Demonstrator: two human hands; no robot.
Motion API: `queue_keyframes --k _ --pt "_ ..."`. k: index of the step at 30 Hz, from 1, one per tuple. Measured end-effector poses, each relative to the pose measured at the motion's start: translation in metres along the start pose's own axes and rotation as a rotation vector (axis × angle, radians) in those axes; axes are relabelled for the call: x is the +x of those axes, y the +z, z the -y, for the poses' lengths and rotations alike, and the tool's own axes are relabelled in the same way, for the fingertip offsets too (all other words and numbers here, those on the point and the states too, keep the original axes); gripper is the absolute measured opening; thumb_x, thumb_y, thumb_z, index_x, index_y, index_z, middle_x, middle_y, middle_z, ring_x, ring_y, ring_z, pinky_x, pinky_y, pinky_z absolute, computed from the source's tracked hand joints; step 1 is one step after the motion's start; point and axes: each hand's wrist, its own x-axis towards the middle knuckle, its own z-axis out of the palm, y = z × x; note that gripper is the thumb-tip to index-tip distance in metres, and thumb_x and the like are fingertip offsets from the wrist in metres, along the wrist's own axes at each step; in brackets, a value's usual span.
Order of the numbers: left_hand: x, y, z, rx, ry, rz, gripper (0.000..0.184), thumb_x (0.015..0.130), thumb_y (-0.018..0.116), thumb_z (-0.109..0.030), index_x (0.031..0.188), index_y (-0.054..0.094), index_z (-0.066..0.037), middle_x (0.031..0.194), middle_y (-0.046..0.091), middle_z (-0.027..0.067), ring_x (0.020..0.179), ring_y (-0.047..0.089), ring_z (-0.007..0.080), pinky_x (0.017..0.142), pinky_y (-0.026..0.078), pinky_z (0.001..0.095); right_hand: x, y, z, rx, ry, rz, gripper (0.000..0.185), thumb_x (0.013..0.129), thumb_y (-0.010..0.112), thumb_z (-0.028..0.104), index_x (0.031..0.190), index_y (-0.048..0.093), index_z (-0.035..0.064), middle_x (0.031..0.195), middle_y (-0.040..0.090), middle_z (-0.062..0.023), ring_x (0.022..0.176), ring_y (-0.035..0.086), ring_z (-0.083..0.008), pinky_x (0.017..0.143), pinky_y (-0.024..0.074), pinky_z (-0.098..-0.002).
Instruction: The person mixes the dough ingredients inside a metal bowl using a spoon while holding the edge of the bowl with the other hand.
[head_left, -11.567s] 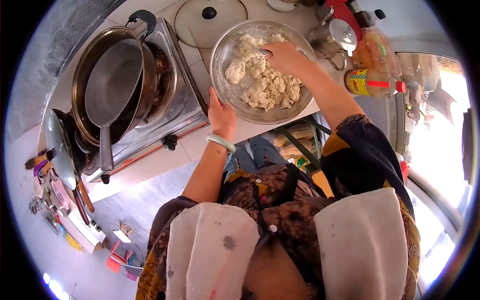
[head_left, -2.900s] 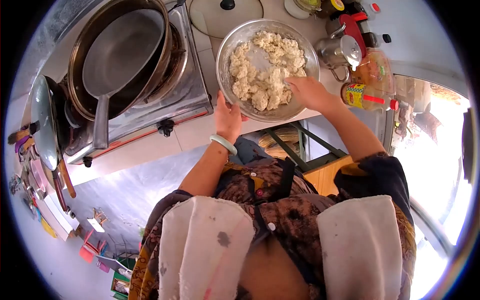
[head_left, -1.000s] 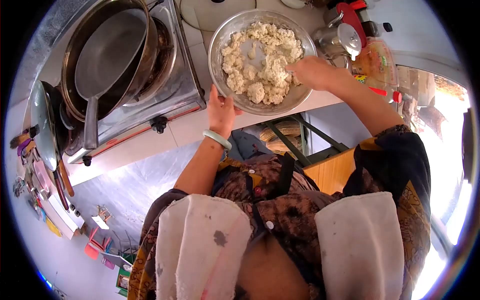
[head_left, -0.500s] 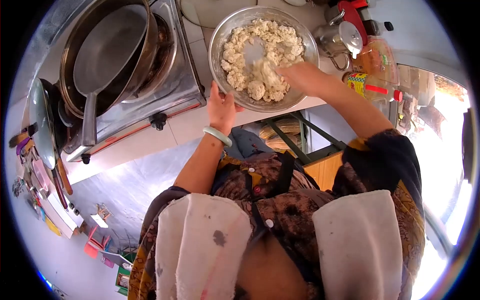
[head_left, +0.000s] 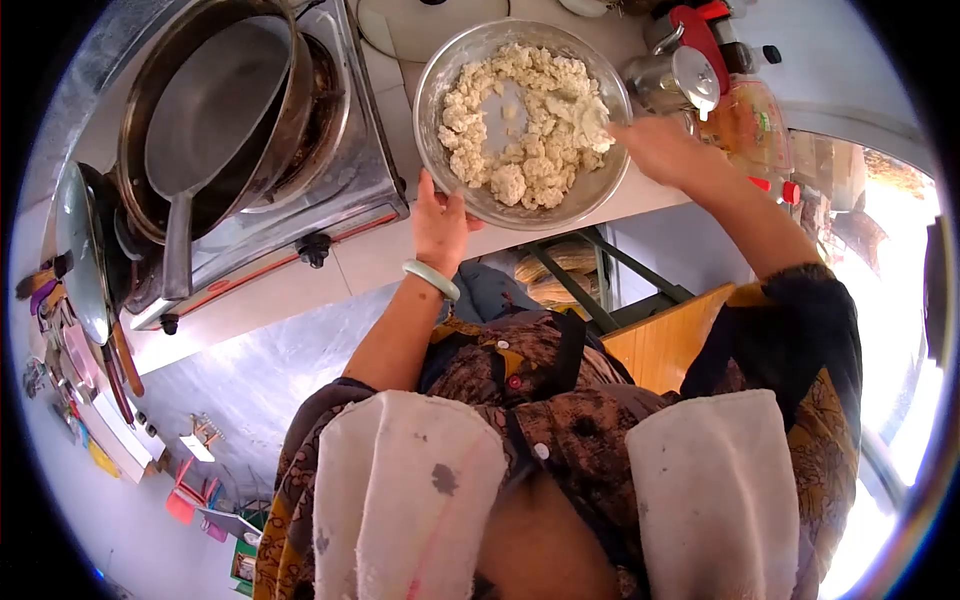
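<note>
As the right hand [head_left: 655, 148] shifts outward from over the dough [head_left: 570, 95], right hand: now at the right rim of the bowl [head_left: 598, 187], fingers narrowed, apparently on a utensil hidden by hand and clumps.
Dough: inside the bowl, ringing a bare patch of floor; the stroke seems to bank it rightward, though it remains loose.
Left hand [head_left: 440, 225]: unmoved, holding the bowl's near-left edge.
Kettle [head_left: 672, 88]: just right of the bowl.

Pale counter [head_left: 398, 120] — on it stove [head_left: 352, 175], metal bowl [head_left: 592, 190], glass lid [head_left: 420, 32], pitcher [head_left: 658, 86].
</note>
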Motion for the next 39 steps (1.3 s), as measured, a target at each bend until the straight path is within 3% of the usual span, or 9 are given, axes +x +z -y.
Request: queue_keyframes --k 8,10,18,21,24,27,32,35,39 --pt "0.004 -0.003 0.007 0.028 -0.017 -0.001 0.053 0.097 0.044 -0.004 0.145 0.023 -0.008 0.102 0.060 0.0102 0.077 0.063 0.0172 0.061 0.060 0.0311 0.026 0.052 0.003 0.502 -0.113 -0.031 0.037 0.090 0.051 0.017 0.126 0.059 0.0165 0.101 0.065 -0.0230 0.092 0.062 -0.0400 0.087 0.0471 -0.0479" --pt "0.002 0.000 0.003 0.034 -0.050 -0.017 0.055 0.097 0.043 -0.004 0.147 0.020 -0.008 0.107 0.060 0.0118 0.081 0.065 0.0184 0.061 0.060 0.0311 0.037 0.063 0.032 0.566 -0.136 -0.204 0.037 0.090 0.051 0.017 0.125 0.059 0.0157 0.098 0.065 -0.0234 0.091 0.062 -0.0403 0.084 0.0481 -0.0477" --pt "-0.002 0.003 -0.004 -0.033 -0.050 -0.008 0.054 0.097 0.043 -0.005 0.146 0.021 -0.010 0.096 0.057 0.0075 0.073 0.060 0.0151 0.063 0.059 0.0311 0.059 0.065 0.049 0.591 -0.065 -0.469 0.034 0.090 0.047 0.019 0.120 0.061 0.0125 0.094 0.066 -0.0214 0.088 0.063 -0.0390 0.079 0.0503 -0.0476" --pt "0.000 0.002 0.001 -0.038 0.003 -0.025 0.062 0.094 0.048 -0.002 0.148 0.018 -0.002 0.094 0.058 0.0100 0.065 0.061 0.0161 0.055 0.058 0.0304 0.037 0.025 0.028 0.501 0.097 -0.285 0.034 0.090 0.046 0.017 0.120 0.061 0.0126 0.094 0.066 -0.0218 0.090 0.063 -0.0386 0.080 0.0508 -0.0483" --pt "0.004 0.002 0.008 -0.036 0.022 -0.019 0.061 0.093 0.047 -0.002 0.147 0.020 -0.002 0.092 0.058 0.0095 0.065 0.061 0.0160 0.054 0.058 0.0304 0.043 0.036 -0.003 0.340 0.048 -0.335 0.036 0.090 0.044 0.015 0.122 0.059 0.0118 0.095 0.065 -0.0227 0.090 0.063 -0.0389 0.080 0.0510 -0.0495" --pt "0.001 0.002 0.004 -0.040 0.019 0.015 0.038 0.098 0.043 -0.005 0.135 0.032 -0.006 0.092 0.059 0.0083 0.073 0.064 0.0177 0.062 0.058 0.0302 0.049 0.050 0.020 0.364 0.166 -0.234 0.034 0.090 0.045 0.015 0.121 0.058 0.0092 0.097 0.065 -0.0241 0.089 0.063 -0.0399 0.080 0.0508 -0.0498" --pt "0.003 0.001 0.007 -0.055 0.035 -0.010 0.049 0.093 0.047 -0.002 0.140 0.032 -0.003 0.090 0.058 0.0098 0.064 0.062 0.0168 0.051 0.057 0.0308 0.012 0.078 0.045 0.465 0.051 -0.136 0.033 0.095 0.042 0.019 0.123 0.055 0.0073 0.099 0.063 -0.0244 0.089 0.061 -0.0421 0.078 0.0482 -0.0487" --pt "0.002 0.002 0.004 -0.055 0.037 -0.019 0.048 0.093 0.047 -0.002 0.139 0.034 -0.003 0.089 0.058 0.0098 0.065 0.062 0.0169 0.051 0.057 0.0309 -0.013 0.094 0.053 0.630 -0.012 -0.247 0.021 0.092 0.042 0.016 0.104 0.053 0.0034 0.089 0.062 -0.0256 0.088 0.061 -0.0439 0.076 0.0483 -0.0515" --pt "0.004 0.001 0.008 -0.067 0.037 0.001 0.052 0.093 0.046 -0.002 0.143 0.029 -0.004 0.088 0.058 0.0090 0.065 0.061 0.0165 0.053 0.058 0.0306 -0.003 0.094 0.064 0.676 0.181 -0.309 0.024 0.094 0.041 0.018 0.108 0.054 0.0044 0.094 0.062 -0.0254 0.091 0.059 -0.0447 0.080 0.0471 -0.0513"
